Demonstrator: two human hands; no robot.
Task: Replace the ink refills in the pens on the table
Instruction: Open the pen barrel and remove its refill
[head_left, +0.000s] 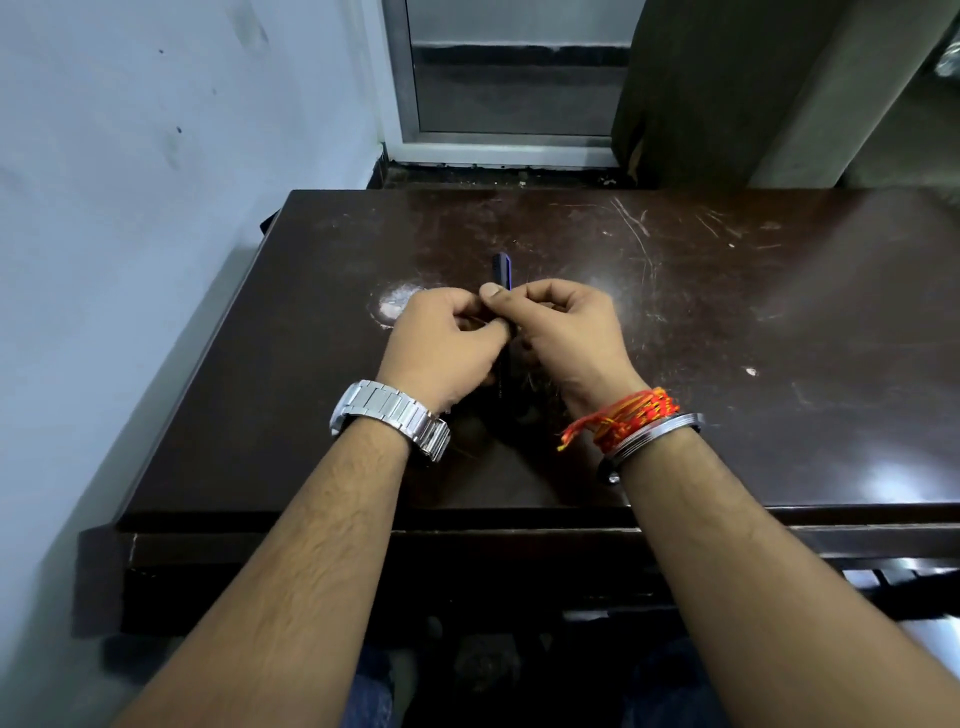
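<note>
From the head view, both my hands meet over the middle of the dark table (779, 322). My left hand (441, 345) and my right hand (566, 332) are curled tight round one dark pen (501, 270), thumbs and fingertips pinching it from either side. The pen points away from me. Its far end, with a blue edge, sticks out past my fingers, and a stretch of the barrel shows in the gap between my palms. I cannot tell whether it rests on the wood or is held just above it.

A metal watch (389, 415) sits on my left wrist. A red thread (631, 413) and a steel bangle (654, 434) sit on my right.

As for progress, I judge this an early or middle step. The grip looks like one for twisting or pulling the barrel apart, yet my fingers hide the joint. No loose refill, cap or second pen shows on the table, so I cannot say any swap is finished. This pen is not yet set down.
</note>
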